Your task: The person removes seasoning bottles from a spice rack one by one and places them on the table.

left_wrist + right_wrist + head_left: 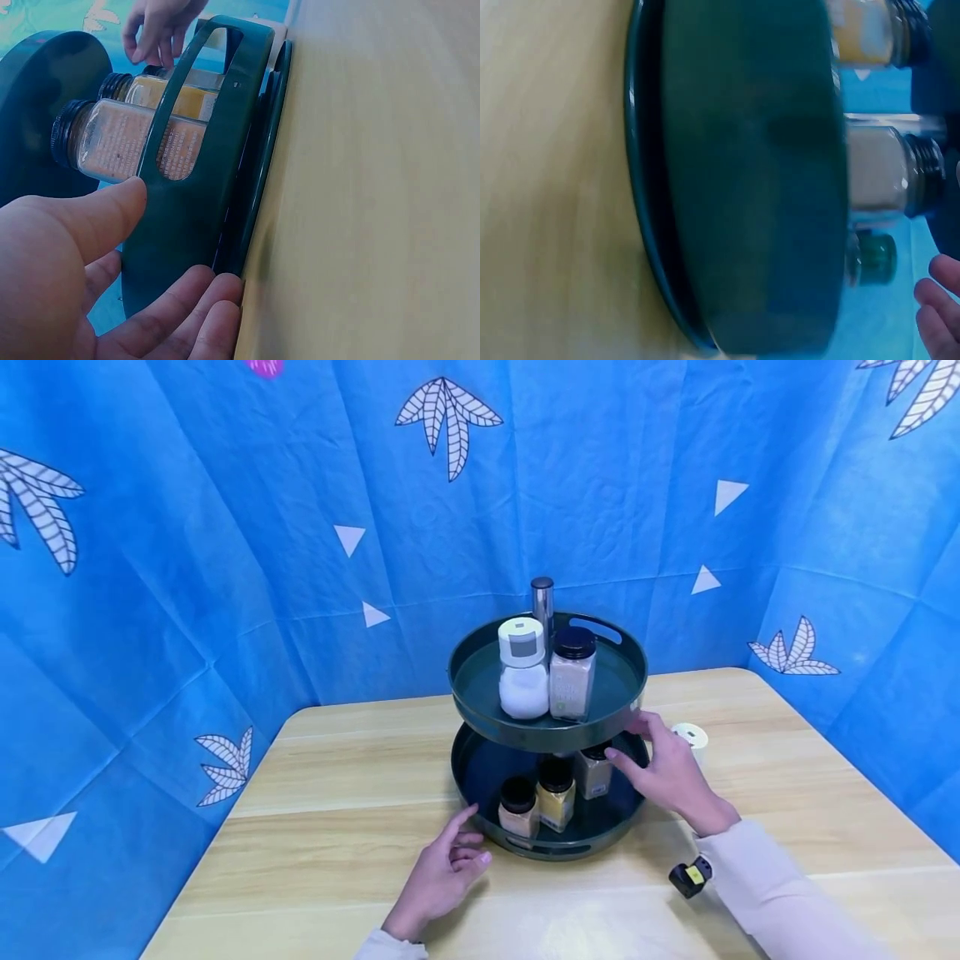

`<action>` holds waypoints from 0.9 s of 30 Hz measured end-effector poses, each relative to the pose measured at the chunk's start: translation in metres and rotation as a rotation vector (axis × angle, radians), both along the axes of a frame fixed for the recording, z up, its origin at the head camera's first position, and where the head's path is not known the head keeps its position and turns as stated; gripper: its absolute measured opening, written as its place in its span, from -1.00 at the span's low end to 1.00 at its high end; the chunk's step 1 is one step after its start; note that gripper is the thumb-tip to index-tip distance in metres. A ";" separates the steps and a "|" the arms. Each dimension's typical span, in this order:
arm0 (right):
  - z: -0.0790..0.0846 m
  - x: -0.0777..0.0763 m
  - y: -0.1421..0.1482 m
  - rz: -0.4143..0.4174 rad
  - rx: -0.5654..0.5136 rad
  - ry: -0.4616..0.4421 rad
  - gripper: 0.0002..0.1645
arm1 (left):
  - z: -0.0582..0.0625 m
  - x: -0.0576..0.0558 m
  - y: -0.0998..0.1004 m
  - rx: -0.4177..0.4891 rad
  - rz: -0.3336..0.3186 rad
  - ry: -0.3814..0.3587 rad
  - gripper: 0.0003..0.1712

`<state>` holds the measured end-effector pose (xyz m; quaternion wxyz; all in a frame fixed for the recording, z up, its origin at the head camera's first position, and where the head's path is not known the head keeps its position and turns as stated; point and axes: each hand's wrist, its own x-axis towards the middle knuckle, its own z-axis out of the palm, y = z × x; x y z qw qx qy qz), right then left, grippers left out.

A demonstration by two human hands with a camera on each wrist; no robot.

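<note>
A dark green two-tier round rack has an upper tray (480,724) and a lower tray (551,852). My left hand (442,872) is at the lower tray's front left wall, thumb apart from its loosely bent fingers. My right hand (671,772) is at the right side, fingertips by the upper tray's rim and thumb pointing between the tiers; contact cannot be told. Black-lidded spice jars stand on the lower tray: one pinkish (517,820), one yellow (556,806), one greyish (594,777). Above are a white-lidded bottle (523,689) and a black-lidded jar (572,685).
A chrome post (542,597) rises through the rack. Partly behind my right hand, a white-lidded container (692,737) stands on the wooden table (337,793). The right wrist view shows a green-lidded jar (876,259). Blue patterned cloth (300,527) encloses the back and sides.
</note>
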<state>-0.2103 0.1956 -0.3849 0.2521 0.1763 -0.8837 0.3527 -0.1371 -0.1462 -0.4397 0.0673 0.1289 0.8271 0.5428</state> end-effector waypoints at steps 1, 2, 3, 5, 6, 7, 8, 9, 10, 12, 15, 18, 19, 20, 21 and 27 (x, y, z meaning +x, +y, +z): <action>-0.001 0.000 -0.002 0.009 0.007 -0.012 -0.38 | 0.000 0.000 0.000 0.003 -0.002 -0.003 -0.23; -0.003 0.000 -0.003 0.016 0.014 -0.029 -0.38 | 0.000 0.000 0.000 0.003 -0.002 -0.011 -0.23; -0.004 0.000 -0.005 0.025 0.022 -0.047 -0.39 | -0.001 0.000 0.000 0.007 -0.004 -0.013 -0.23; -0.007 0.000 -0.008 0.041 0.036 -0.083 -0.38 | -0.001 0.001 0.000 0.008 -0.008 -0.012 -0.23; -0.008 -0.001 -0.009 0.049 0.042 -0.102 -0.37 | -0.001 0.001 0.000 0.004 -0.007 -0.011 -0.23; -0.010 -0.002 -0.010 0.057 0.047 -0.115 -0.36 | -0.001 0.001 -0.001 0.000 -0.006 -0.009 -0.23; -0.011 -0.003 -0.012 0.065 0.053 -0.123 -0.35 | -0.002 0.001 -0.001 -0.004 -0.003 -0.009 -0.23; -0.013 -0.003 -0.013 0.072 0.060 -0.127 -0.35 | -0.001 0.001 -0.002 -0.007 -0.001 -0.006 -0.23; -0.014 -0.004 -0.014 0.079 0.066 -0.129 -0.35 | -0.001 0.001 -0.002 -0.010 0.001 -0.004 -0.23; -0.016 -0.006 -0.017 0.091 0.079 -0.123 -0.35 | -0.001 0.001 -0.003 -0.007 -0.001 0.007 -0.24; -0.018 -0.007 -0.019 0.105 0.092 -0.108 -0.26 | -0.002 0.001 -0.003 0.006 -0.009 0.022 -0.24; -0.019 -0.008 -0.021 0.118 0.103 -0.096 -0.07 | -0.002 0.001 -0.003 0.012 -0.009 0.023 -0.24; -0.019 -0.009 -0.021 0.121 0.105 -0.096 -0.01 | -0.002 0.001 -0.003 0.011 -0.007 0.018 -0.24; -0.019 -0.009 -0.022 0.125 0.107 -0.092 0.03 | -0.002 0.001 -0.003 0.009 -0.006 0.018 -0.24; -0.019 -0.009 -0.022 0.129 0.109 -0.092 0.06 | -0.002 0.001 -0.003 0.007 -0.006 0.019 -0.24; -0.020 -0.010 -0.022 0.134 0.096 -0.105 0.05 | -0.001 0.000 -0.001 0.005 -0.006 0.017 -0.24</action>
